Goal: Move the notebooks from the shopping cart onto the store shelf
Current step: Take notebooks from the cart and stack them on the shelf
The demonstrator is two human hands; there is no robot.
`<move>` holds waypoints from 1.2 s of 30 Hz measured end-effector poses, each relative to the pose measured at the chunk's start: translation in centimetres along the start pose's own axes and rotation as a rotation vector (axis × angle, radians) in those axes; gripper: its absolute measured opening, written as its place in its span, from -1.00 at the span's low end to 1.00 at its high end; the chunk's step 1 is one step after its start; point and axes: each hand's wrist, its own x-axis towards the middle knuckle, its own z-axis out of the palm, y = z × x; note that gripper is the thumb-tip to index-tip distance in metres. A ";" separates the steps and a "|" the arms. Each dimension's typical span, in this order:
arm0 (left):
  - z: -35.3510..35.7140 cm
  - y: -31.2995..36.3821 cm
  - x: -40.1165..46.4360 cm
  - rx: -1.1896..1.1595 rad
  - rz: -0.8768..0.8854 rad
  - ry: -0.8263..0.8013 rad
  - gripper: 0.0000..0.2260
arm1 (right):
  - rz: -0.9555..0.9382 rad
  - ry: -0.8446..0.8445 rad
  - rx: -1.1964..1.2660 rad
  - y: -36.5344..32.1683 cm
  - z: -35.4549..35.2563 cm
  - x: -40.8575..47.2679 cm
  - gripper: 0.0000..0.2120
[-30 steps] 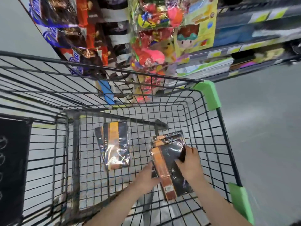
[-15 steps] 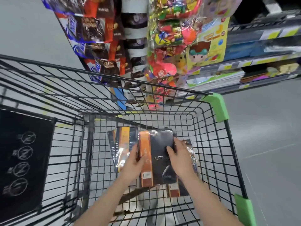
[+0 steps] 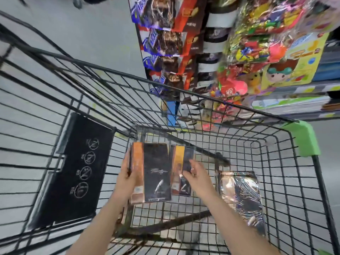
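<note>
Looking down into the shopping cart (image 3: 276, 162), we grip a black-and-orange notebook (image 3: 150, 172) with our left hand (image 3: 127, 179), fingers curled round its left edge, holding it above the wire floor. Our right hand (image 3: 196, 175) has loose, spread fingers resting on a second notebook (image 3: 182, 170) just beside the first; we cannot tell whether it grasps it. A third, shiny-wrapped notebook (image 3: 241, 197) lies flat on the cart floor to the right, apart from both hands. Beyond the cart's far rim stands the store shelf (image 3: 287, 103), near hanging snack packs (image 3: 165, 43).
</note>
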 end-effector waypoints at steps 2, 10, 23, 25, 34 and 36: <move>-0.6 -0.6 0.8 0.054 0.009 0.015 -0.51 | 0.054 0.076 -0.072 1.8 0.3 0.5 -0.44; -0.6 -3.9 4.1 0.127 -0.061 -0.018 -0.46 | 0.169 -0.023 -0.137 5.8 4.0 3.4 -0.58; -0.9 2.9 -1.5 0.258 0.091 -0.086 -0.49 | 0.091 0.121 -0.003 0.8 -3.7 -3.7 -0.54; -0.5 4.5 -2.9 0.279 0.138 -0.094 -0.49 | 0.076 0.158 0.011 0.1 -5.9 -5.7 -0.46; 5.2 13.1 -9.3 0.313 0.225 -0.134 -0.50 | -0.108 0.246 0.073 -1.3 -16.9 -14.7 -0.46; 7.4 15.0 -10.2 0.263 0.246 -0.167 -0.48 | -0.124 0.257 0.097 -0.3 -19.4 -15.6 -0.46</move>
